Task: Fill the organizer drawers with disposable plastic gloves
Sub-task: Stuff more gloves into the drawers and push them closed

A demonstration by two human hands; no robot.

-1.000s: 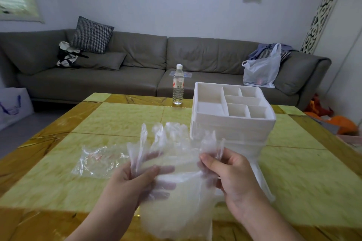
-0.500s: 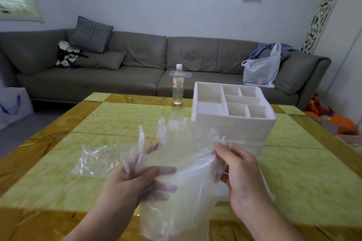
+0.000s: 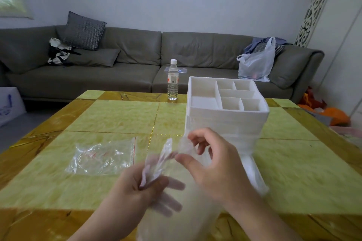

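My left hand grips a bunch of thin, clear disposable gloves, thumb over the top and fingers showing blurred through the plastic below. The bunch rises up and to the right from that grip, and my right hand pinches its upper end between thumb and forefinger, the other fingers curled loosely above. More of the filmy plastic hangs down between my wrists toward the lower edge of the view, though motion blur hides its outline. Both hands hover above the near part of the worktop, a yellow-green stone surface with amber-brown bands. Just behind my right hand stands the white organizer, its top divided into one large compartment on the left and several small ones on the right; none of them shows any gloves. At its base, on my right, a white drawer juts out toward me, and I cannot tell what lies in it. To the left of my hands a crumpled clear zip bag with a red seal line lies flat on the worktop, apart from the gloves. A water bottle stands upright at the far edge, left of the organizer. Beyond it runs a grey sofa bearing a checked cushion and a white plastic bag.
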